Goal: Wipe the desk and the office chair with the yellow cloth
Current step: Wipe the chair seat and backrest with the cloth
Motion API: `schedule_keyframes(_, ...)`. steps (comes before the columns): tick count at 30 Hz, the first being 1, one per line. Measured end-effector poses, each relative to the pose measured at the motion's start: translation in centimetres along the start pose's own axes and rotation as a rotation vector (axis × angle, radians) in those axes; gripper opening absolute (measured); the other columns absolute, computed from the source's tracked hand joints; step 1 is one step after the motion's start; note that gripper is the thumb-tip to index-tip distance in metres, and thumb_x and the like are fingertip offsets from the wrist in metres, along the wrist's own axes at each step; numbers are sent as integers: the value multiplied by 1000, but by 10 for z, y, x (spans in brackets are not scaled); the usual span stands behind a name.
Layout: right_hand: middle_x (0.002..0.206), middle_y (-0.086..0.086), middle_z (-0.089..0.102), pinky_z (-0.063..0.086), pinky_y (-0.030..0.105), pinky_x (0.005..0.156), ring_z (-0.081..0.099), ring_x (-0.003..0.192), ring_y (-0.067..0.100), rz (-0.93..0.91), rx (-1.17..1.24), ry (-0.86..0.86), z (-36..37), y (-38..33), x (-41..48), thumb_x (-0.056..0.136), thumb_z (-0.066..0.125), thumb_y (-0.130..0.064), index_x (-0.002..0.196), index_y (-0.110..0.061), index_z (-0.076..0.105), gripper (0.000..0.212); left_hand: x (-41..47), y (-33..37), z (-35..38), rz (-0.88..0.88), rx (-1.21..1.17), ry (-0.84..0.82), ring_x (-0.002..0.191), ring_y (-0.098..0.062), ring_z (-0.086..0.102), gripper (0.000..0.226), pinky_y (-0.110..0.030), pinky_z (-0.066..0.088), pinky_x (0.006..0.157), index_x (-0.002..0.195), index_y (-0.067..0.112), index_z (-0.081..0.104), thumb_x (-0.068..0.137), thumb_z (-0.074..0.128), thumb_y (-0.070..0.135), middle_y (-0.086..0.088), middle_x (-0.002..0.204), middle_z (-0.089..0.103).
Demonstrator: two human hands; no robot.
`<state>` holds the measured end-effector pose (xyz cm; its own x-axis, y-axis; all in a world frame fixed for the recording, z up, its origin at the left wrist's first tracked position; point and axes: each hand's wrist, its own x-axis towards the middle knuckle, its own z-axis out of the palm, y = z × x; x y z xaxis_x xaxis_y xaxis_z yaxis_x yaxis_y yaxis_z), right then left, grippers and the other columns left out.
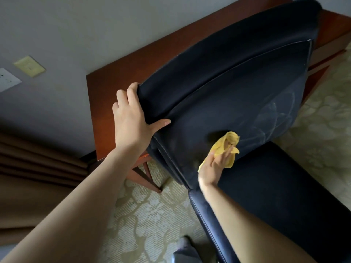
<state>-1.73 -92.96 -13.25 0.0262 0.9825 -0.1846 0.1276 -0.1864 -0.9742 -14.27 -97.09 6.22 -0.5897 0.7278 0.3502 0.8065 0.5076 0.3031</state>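
Yellow cloth, bunched in the closed fingers of the right hand, presses low on the office chair backrest. The left hand fingers clamp the chair's backrest edge; the tabletop stands behind the chair.

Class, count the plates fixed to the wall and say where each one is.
2. A cream plate sits on the wall at far left; a white plate lies lower left of it, cut by the picture's edge. Others may be hidden.

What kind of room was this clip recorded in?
Probably a hotel room or home office: a wooden desk against the wall, a dark office chair, patterned carpet and a brown curtain.
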Motion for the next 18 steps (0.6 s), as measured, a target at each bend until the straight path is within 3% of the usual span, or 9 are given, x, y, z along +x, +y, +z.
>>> schedule_keyframes(3, 158, 12, -3, 0, 32, 117, -1, 146, 26, 104, 98, 155, -3, -17, 32, 103, 29, -17, 150, -3, 1, 55, 0, 0, 0, 2, -3, -2, 111, -30, 41, 103, -39, 38, 97, 141, 13, 31, 61, 86, 44, -12, 130, 39)
schedule_keyframes(7, 160, 4, -3, 5, 37, 117, 3, 146, 28, 237, 147, 276, -3, -51, 58, 104, 25, -26, 151, -14, 7, 52, 0, -1, 0, 1, -5, -6, 110, -31, 41, 102, -40, 39, 97, 142, 13, 30, 62, 85, 44, -12, 130, 39)
schedule_keyframes(11, 159, 5, -3, -4, 32, 113, -4, 145, 29, 49, 111, 257, 7, -79, 45, 104, 28, -20, 151, -12, 10, 51, 0, -1, -1, 8, -12, -16, 109, -31, 41, 102, -40, 38, 96, 142, 12, 30, 62, 85, 44, -13, 129, 39)
schedule_keyframes(15, 158, 12, 1, -4, 39, 116, -7, 145, 33, -199, 53, 162, 26, -95, 4, 102, 32, -12, 147, -6, 19, 48, 0, 0, -2, 17, 1, -18, 108, -30, 40, 100, -38, 36, 96, 143, 11, 30, 64, 83, 44, -13, 129, 39)
schedule_keyframes(18, 157, 8, -1, -1, 48, 117, -11, 144, 29, -401, -30, 41, 38, -97, -30, 99, 32, -16, 147, -15, 15, 50, 0, -1, -2, 40, 14, -9, 107, -32, 41, 92, -38, 35, 96, 143, 9, 30, 72, 77, 44, -15, 128, 40)
